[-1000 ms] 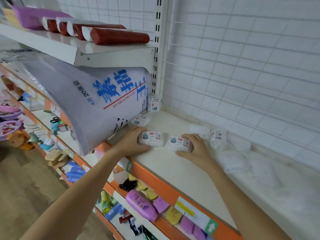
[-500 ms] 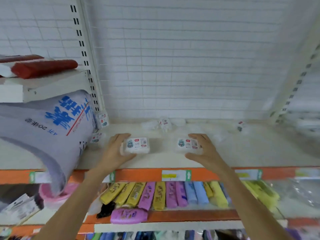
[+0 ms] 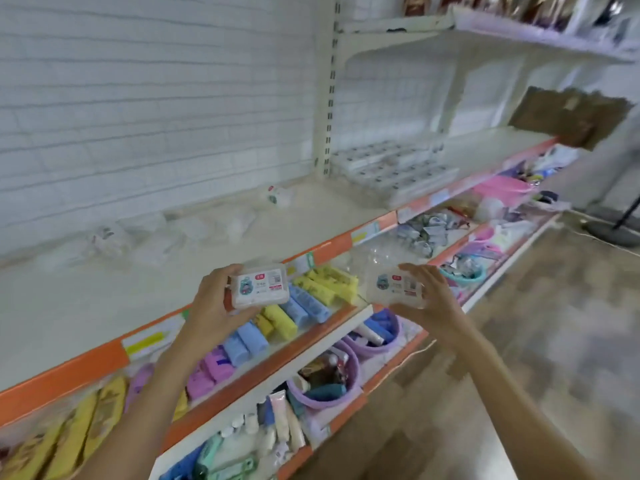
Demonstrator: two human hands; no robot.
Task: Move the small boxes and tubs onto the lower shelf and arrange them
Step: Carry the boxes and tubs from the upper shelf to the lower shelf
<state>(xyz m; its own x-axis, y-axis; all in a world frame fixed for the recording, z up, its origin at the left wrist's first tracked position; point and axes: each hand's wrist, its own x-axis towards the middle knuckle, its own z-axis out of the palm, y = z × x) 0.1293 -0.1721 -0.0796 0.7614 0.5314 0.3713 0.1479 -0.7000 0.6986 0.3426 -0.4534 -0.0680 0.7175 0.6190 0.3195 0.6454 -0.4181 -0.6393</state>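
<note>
My left hand (image 3: 213, 308) grips a small clear box (image 3: 260, 285) with a white label, held in the air in front of the orange shelf edge. A second, like box (image 3: 394, 286) sits in my right hand (image 3: 434, 299), which holds it at about the same height to the right. Both boxes are off the cream shelf (image 3: 86, 306). Several more small boxes and tubs (image 3: 166, 233) lie scattered at the back of that shelf, and one tub (image 3: 277, 195) lies further right. Neat rows of the same boxes (image 3: 391, 164) stand on the neighbouring shelf section.
Below the orange edge, a shelf holds coloured rolls (image 3: 277, 320) in yellow, blue and purple. Purple baskets (image 3: 332, 379) of tubes sit lower down. A white upright post (image 3: 329, 84) divides the shelf sections. A cardboard piece (image 3: 568, 116) sticks out at the right. Wood-look floor (image 3: 554, 323) lies to the right.
Both hands have lifted their boxes off the shelf and drawn them back past its front edge. The view has swung right, so the big white sack is out of sight.
</note>
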